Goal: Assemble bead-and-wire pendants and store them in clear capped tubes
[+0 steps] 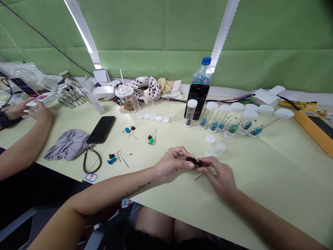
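Note:
Over the near table, my left hand [171, 165] is closed around a small black knobbed part [194, 161]. A thin metal rod [173, 153] sticks out from between the same fingers to the left. My right hand [218, 173] pinches the right end of the black part. Below its fingers a short thin metal rod [199, 176] shows; whether it is held or lying on the table I cannot tell. Left of my hands lie a green and black part [151, 140], a blue and black part [111, 159] and another blue one [127, 130], with bent wires and hex keys beside them.
Capped clear tubes [225, 118] with coloured parts stand at the back right, near a propped phone [197, 100] and a water bottle [202, 74]. White caps [210, 139] lie before them. Uncapped tubes [164, 109], a drink cup [125, 97] and a co-worker's hands [39, 111] are further left.

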`<state>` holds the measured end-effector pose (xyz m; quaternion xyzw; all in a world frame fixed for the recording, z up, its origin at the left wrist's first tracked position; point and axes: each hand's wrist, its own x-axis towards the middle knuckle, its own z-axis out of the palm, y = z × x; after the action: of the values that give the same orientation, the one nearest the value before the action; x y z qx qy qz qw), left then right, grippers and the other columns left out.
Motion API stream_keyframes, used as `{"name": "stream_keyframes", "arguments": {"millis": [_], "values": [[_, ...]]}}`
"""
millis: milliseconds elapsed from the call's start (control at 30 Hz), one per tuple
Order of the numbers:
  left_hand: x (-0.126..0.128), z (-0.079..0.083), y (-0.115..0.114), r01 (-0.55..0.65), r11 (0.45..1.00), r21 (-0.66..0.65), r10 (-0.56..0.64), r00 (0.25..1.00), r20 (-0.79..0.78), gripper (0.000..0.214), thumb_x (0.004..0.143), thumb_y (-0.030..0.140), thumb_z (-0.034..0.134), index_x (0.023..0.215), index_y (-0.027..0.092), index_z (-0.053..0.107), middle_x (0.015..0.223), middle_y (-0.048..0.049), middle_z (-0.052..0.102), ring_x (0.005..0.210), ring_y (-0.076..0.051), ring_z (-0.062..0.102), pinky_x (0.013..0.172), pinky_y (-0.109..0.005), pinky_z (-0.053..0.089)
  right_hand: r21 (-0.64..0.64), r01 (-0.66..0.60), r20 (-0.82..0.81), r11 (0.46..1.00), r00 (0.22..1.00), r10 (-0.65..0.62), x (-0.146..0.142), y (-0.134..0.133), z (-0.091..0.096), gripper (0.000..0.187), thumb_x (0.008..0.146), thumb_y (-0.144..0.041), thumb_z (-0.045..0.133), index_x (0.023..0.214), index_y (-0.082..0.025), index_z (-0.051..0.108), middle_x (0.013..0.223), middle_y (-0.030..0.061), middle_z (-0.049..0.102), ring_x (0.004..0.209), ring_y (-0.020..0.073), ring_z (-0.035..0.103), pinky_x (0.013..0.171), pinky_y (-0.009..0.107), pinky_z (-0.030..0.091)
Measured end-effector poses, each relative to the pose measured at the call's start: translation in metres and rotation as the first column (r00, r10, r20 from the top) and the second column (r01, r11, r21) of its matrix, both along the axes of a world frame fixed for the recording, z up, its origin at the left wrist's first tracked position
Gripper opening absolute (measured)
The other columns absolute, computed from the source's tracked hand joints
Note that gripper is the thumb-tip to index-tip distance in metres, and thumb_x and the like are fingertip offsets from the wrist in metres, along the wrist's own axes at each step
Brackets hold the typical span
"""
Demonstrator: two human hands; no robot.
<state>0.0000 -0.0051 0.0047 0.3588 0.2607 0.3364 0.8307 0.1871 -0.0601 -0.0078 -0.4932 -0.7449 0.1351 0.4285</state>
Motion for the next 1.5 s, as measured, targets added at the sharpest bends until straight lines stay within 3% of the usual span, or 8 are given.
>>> {"name": "stream_keyframes", "arguments": {"millis": [367,600,967,1500], "values": [[0.0006,0.0025,-0.0013,-0.011,1.0,-0.008,0.012,1.0,0.004,0.032,0.055,0.013,0.086,0.074,0.011,0.06,0.078,-0.0057,0.072,0.069,-0.014,0.068,0.076,-0.03,0.052,-0.018,-0.045,0.009,0.999,0.999,0.046,0.0001,-0.0002,0.0034,0.016,0.096,-0.034,0.047,0.094,-0.023,0.059,0.075,0.0003,0.07,0.058,0.0133,0.065,0.054,0.023,0.05],[0.0001,0.0026,0.0,-0.036,0.999,0.023,0.035,0.998,0.045,0.027,0.061,0.014,0.083,0.077,0.011,0.061,0.082,-0.0054,0.072,0.078,-0.016,0.069,0.082,-0.033,0.052,-0.063,0.018,-0.032,0.998,0.999,-0.02,-0.0023,-0.0027,-0.0018,0.023,0.092,-0.038,0.054,0.11,-0.024,0.05,0.084,0.0017,0.074,0.07,0.0171,0.072,0.056,0.025,0.055],[0.0022,0.0022,0.0014,-0.025,1.0,-0.019,0.026,0.999,0.045,0.027,0.057,0.011,0.084,0.073,0.01,0.062,0.076,-0.0045,0.072,0.071,-0.014,0.068,0.077,-0.03,0.054,-0.023,0.011,-0.046,1.0,0.999,-0.012,-0.0027,-0.0015,-0.0036,0.013,0.095,-0.033,0.049,0.103,-0.024,0.054,0.084,0.0017,0.074,0.069,0.0175,0.074,0.058,0.024,0.057],[0.001,-0.0012,0.001,0.003,1.0,-0.005,-0.003,0.998,0.056,0.028,0.059,0.011,0.083,0.076,0.01,0.062,0.081,-0.0078,0.073,0.073,-0.018,0.07,0.079,-0.036,0.056,-0.078,-0.033,-0.076,0.996,0.997,0.027,-0.0016,-0.0022,-0.0016,0.013,0.096,-0.031,0.048,0.102,-0.023,0.056,0.079,0.001,0.072,0.065,0.0151,0.072,0.057,0.022,0.055]]}}
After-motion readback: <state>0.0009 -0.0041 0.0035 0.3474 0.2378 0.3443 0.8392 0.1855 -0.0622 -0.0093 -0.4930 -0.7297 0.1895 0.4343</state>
